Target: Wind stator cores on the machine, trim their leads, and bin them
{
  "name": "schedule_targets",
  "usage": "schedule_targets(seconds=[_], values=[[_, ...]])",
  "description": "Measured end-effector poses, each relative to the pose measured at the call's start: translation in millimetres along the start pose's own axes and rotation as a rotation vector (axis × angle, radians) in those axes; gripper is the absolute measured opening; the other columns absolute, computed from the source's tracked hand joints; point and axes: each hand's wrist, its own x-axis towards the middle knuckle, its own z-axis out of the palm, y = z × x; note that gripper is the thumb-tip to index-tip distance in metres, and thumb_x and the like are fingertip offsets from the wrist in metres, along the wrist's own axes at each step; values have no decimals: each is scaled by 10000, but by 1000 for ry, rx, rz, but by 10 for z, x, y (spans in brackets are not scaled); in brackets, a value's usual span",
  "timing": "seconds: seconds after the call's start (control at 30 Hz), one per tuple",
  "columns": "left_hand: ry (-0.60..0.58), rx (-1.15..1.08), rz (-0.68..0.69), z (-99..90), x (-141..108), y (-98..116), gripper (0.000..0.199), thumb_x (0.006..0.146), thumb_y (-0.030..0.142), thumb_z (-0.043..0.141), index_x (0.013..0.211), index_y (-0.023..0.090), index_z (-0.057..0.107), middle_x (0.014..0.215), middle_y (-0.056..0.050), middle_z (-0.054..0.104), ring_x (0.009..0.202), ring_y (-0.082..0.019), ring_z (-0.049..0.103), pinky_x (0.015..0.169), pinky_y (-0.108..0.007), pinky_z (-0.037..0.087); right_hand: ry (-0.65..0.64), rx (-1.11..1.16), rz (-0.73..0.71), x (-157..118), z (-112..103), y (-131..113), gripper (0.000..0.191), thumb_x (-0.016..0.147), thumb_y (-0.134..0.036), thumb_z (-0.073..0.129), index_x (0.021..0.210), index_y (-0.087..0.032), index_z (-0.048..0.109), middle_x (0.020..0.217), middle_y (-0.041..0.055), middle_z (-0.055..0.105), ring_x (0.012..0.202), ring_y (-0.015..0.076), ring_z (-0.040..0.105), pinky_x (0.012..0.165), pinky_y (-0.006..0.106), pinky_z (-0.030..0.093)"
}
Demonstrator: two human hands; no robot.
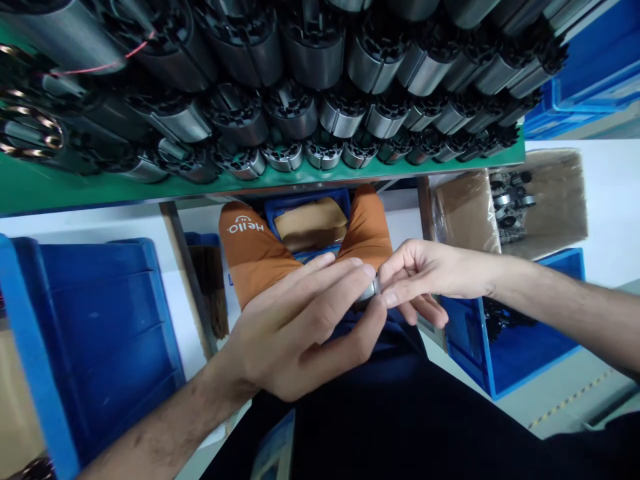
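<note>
My left hand [310, 327] reaches across my lap, its fingers curled around a silver metal part [369, 291]. From the other side, my right hand [414, 277] pinches the same part between thumb and index finger, its other fingers bent loosely. Only a curved, shiny bit of the part shows; the fingers cover the rest, so its full shape is hidden. Both hands are closed and meet just in front of my orange-clad knees, below the edge of the green table [195, 190].
Rows of silver motor stators [245, 123] with black ends stand on the table. A blue crate [100, 320] is at left. To the right are a cardboard box [555, 213] holding metal parts and a blue bin [535, 367] with black pieces. Another blue bin [345, 200] sits between my knees.
</note>
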Motion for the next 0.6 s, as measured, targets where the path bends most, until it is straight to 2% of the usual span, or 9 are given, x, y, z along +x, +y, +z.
schedule_targets(seconds=[0.07,0.13,0.23,0.27,0.33,0.4,0.47,0.53,0.6], values=[[-24,115,95,6,20,-2,261,1085,75,690,1312,172,776,1270,-93,866,1218,-251,865,1202,-441,695,76,-188,-131,-4,50,18,391,1012,-533,915,957,-170,780,732,-8,775,454,98,650,401,179,479],[-15,58,-97,32,27,4,242,1047,171,764,1288,163,764,1182,-76,870,1073,-232,880,1101,-377,725,236,-450,-317,-57,117,-11,364,1050,-475,886,849,-204,750,680,-31,718,474,90,616,427,196,455],[-75,-293,-466,60,17,15,250,991,232,814,1234,203,763,1111,1,871,967,-155,866,924,-218,706,417,-763,-500,-191,197,-140,449,1070,-362,874,682,-239,686,585,-32,573,502,94,499,444,253,349],[-85,-375,-506,56,9,15,258,990,221,825,1241,214,764,1134,9,870,999,-140,861,928,-196,692,453,-844,-540,-236,205,-193,455,1053,-354,898,671,-241,680,584,-29,552,516,98,480,457,270,335],[-44,-384,-474,32,-11,15,280,1005,191,854,1268,236,769,1210,5,854,1093,-131,847,1010,-201,672,514,-915,-600,-301,182,-280,416,955,-426,1006,738,-231,709,655,-26,607,565,97,526,494,258,392],[23,-252,-385,-4,-30,24,280,1021,156,870,1264,258,775,1285,-2,829,1164,-128,829,1082,-214,652,473,-706,-530,-311,118,-308,482,888,-585,1036,859,-198,751,798,5,706,680,121,662,568,225,542],[79,-110,-289,-38,-40,45,249,1033,135,879,1214,277,784,1308,10,812,1152,-110,823,1085,-192,647,335,-356,-337,-256,46,-260,577,929,-702,959,966,-152,787,911,57,774,768,158,758,612,235,653],[93,-11,-177,-65,-42,71,217,1051,108,853,1189,263,788,1313,-4,807,1153,-123,830,1101,-213,670,179,-98,-141,-160,2,-162,571,981,-691,906,1031,-132,801,925,76,813,697,150,775,548,218,644],[56,56,-41,-78,-43,88,256,1051,53,817,1235,230,788,1324,-52,809,1237,-182,834,1177,-296,685,58,22,-32,-68,11,-65,504,952,-601,957,1038,-131,796,842,48,820,506,97,683,433,164,531]])
